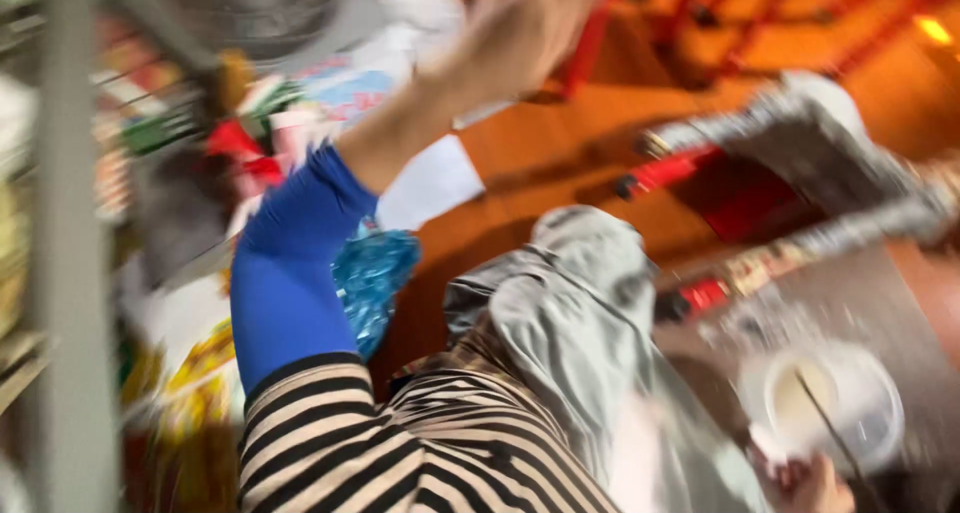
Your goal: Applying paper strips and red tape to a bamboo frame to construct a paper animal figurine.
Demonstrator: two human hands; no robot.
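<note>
The head view is heavily blurred. The left hand (525,18) is raised toward the top of the frame, fingers spread, its arm in a blue sleeve (295,273) over a striped shirt; whether it grips anything cannot be told. The right hand (815,485) sits at the bottom edge, closed on the rim of a white cup (830,398) with a thin stick across it, above a grey worktop (900,303). Cluttered shelves (150,123) lie at left.
</note>
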